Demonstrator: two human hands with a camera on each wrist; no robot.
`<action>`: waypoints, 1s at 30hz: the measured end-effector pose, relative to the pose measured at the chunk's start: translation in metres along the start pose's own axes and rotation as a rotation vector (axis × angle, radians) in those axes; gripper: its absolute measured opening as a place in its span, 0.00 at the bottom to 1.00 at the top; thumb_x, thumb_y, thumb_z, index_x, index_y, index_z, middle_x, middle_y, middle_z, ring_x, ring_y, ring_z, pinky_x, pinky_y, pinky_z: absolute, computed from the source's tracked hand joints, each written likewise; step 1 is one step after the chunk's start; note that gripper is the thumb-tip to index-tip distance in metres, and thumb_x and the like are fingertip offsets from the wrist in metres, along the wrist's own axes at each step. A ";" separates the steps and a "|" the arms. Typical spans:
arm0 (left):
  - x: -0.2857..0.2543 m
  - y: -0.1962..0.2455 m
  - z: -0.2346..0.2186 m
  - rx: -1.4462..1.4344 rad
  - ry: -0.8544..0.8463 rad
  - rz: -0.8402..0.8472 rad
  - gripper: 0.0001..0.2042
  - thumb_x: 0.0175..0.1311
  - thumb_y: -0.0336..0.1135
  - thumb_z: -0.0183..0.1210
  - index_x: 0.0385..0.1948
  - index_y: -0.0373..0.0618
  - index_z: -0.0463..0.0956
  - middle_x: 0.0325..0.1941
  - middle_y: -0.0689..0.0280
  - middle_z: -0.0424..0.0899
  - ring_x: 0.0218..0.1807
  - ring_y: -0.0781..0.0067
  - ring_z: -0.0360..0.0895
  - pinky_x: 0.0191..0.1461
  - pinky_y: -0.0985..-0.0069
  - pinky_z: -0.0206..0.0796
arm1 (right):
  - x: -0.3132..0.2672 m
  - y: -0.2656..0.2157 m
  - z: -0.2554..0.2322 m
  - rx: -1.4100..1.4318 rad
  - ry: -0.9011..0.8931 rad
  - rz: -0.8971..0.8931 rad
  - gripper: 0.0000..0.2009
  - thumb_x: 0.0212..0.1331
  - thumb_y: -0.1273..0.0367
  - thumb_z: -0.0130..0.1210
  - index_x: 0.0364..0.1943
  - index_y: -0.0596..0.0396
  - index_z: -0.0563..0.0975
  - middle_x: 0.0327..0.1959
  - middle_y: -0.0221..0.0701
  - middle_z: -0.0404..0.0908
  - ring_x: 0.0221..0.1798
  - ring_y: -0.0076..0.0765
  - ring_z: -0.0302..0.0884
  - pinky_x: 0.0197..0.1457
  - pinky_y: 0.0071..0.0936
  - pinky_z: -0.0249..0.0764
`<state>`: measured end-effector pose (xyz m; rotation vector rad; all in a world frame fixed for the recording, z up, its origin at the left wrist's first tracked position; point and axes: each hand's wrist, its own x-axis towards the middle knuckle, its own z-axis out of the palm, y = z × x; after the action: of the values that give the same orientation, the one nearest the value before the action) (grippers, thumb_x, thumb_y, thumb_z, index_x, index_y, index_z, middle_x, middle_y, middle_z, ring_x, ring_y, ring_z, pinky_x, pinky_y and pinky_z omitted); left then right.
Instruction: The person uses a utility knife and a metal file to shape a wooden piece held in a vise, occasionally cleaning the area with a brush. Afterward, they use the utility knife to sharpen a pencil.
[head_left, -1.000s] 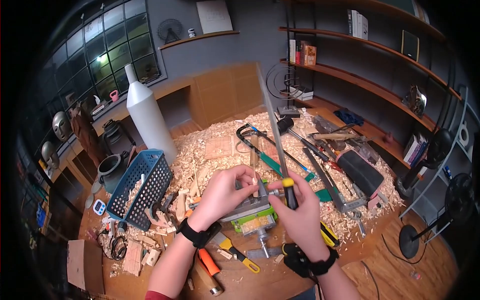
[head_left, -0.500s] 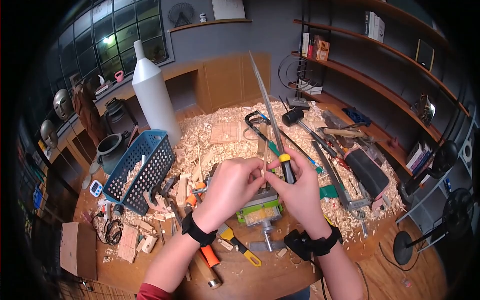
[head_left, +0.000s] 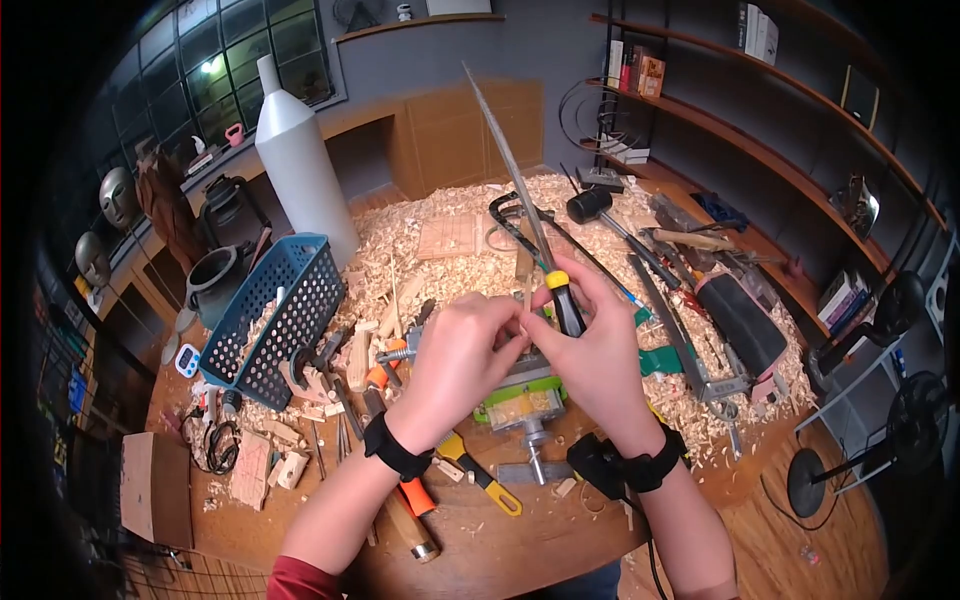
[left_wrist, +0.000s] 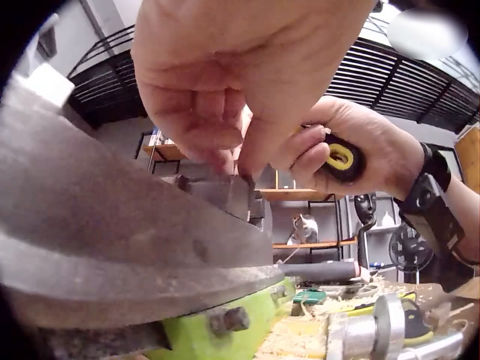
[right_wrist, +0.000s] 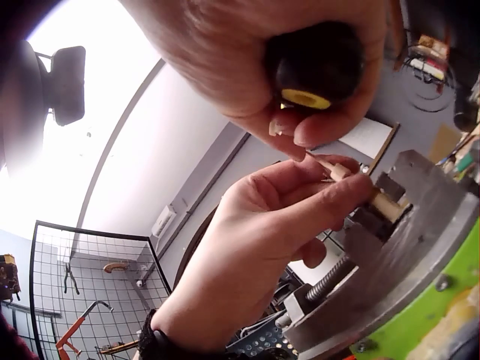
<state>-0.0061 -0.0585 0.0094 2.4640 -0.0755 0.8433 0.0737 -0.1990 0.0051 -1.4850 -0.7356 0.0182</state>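
Note:
In the head view my left hand [head_left: 460, 350] and right hand [head_left: 605, 355] meet over the green and grey bench vise [head_left: 525, 400]. My right hand grips the black and yellow handle of a long tapering file [head_left: 505, 155], whose blade points up and away to the left. Thumb and fingers of the left hand pinch a small, slender piece of wood [right_wrist: 340, 172], with the right fingertips right at its thin end. A pale wood block [right_wrist: 386, 206] sits between the vise jaws, just beyond the left fingertips.
Shavings [head_left: 400, 235] cover the table's back. A blue basket [head_left: 270, 325] and white bottle [head_left: 305, 175] stand left. A hacksaw [head_left: 580, 265], mallet [head_left: 590, 206] and black roll [head_left: 742, 322] lie right. A yellow-handled scraper [head_left: 485, 480] and wooden-handled tool [head_left: 408, 525] lie in front.
My right hand has come left to meet the left hand at the small wood piece. The file has tipped further left. The head view has shifted slightly.

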 end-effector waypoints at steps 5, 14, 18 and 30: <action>0.003 -0.010 0.002 -0.031 0.026 0.022 0.08 0.51 0.26 0.68 0.33 0.37 0.84 0.31 0.55 0.85 0.34 0.54 0.82 0.40 0.63 0.75 | 0.001 0.004 0.005 -0.095 0.033 -0.132 0.26 0.55 0.75 0.67 0.60 0.63 0.76 0.34 0.32 0.84 0.36 0.24 0.83 0.42 0.25 0.79; 0.005 -0.005 -0.018 -0.071 -0.169 -0.052 0.12 0.54 0.32 0.69 0.39 0.39 0.85 0.38 0.55 0.85 0.44 0.54 0.83 0.50 0.63 0.74 | 0.006 0.000 0.005 -0.167 0.013 -0.095 0.22 0.57 0.76 0.64 0.59 0.61 0.77 0.31 0.33 0.84 0.32 0.28 0.83 0.39 0.28 0.79; -0.028 -0.021 -0.072 0.118 0.059 -0.046 0.15 0.56 0.30 0.67 0.47 0.43 0.82 0.49 0.58 0.84 0.54 0.57 0.79 0.57 0.65 0.72 | 0.008 -0.008 -0.002 -0.232 -0.048 -0.158 0.21 0.58 0.75 0.62 0.57 0.61 0.78 0.30 0.37 0.83 0.31 0.34 0.83 0.38 0.31 0.77; -0.093 -0.083 -0.066 0.164 -0.239 -0.310 0.12 0.59 0.29 0.68 0.44 0.42 0.82 0.32 0.62 0.84 0.28 0.70 0.78 0.32 0.73 0.69 | 0.009 -0.002 0.002 -0.268 -0.008 -0.228 0.21 0.58 0.74 0.61 0.57 0.59 0.78 0.30 0.39 0.83 0.32 0.37 0.84 0.39 0.33 0.77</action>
<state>-0.0998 0.0353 -0.0398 2.6262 0.2948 0.4367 0.0795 -0.1937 0.0107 -1.6458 -0.9374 -0.2564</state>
